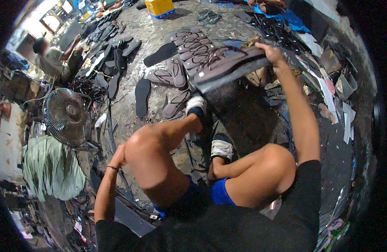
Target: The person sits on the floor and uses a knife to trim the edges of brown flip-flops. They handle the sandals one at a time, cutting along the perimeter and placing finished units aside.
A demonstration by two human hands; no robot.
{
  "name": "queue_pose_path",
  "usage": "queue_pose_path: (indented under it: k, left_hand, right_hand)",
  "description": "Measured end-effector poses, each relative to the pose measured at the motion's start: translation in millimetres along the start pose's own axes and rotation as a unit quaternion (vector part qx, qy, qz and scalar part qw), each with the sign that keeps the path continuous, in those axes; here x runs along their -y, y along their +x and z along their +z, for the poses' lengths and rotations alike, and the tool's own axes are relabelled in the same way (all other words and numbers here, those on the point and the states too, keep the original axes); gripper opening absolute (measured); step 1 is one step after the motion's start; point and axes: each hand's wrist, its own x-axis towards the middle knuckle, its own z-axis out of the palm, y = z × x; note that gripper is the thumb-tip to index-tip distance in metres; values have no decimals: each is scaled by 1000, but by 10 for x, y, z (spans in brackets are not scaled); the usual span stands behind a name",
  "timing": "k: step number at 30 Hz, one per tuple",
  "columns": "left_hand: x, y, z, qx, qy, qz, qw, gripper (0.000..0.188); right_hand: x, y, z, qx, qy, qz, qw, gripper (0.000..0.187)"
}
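Observation:
My right hand (272,55), arm stretched forward, is closed on one end of a grey-brown sandal (227,66) with a thick dark sole. The sandal is held up above the floor, tilted. Below and beyond it, several matching sandals (196,49) with dark straps lie in a row. More of them, a pair of sandals (171,74) and a single sandal (176,104), lie near my left foot. My left hand (120,155) rests against the outer side of my left knee; its fingers are mostly hidden. It has a dark band at the wrist.
Black soles (143,97) lie on the floor (130,69). A standing fan (67,111) is at left, beside a pale green cloth (53,168). Another person (55,59) sits at far left near piled dark footwear. A yellow box (160,7) stands at the back; scraps litter the right.

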Motion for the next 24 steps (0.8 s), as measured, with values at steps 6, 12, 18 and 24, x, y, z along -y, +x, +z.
queue_pose_path:
  k: [6, 12, 18, 24]
  left_hand:
    - [-1632, 601, -1130, -190, 62, 172, 965, 21]
    - [-2564, 1173, 464, 25, 50, 303, 951, 93]
    - [-2425, 1511, 1133, -78, -170, 298, 936, 51]
    - [-2181, 1094, 1044, -27, -217, 199, 955, 44]
  right_hand:
    - [-690, -721, -170, -19, -6, 0, 1000, 33]
    - [-1007, -1342, -184, -60, 5, 28, 998, 29]
    - [-730, -1758, 248, -222, -545, -316, 744, 53]
    - [-1134, -1896, 728, 98, -616, -318, 714, 45]
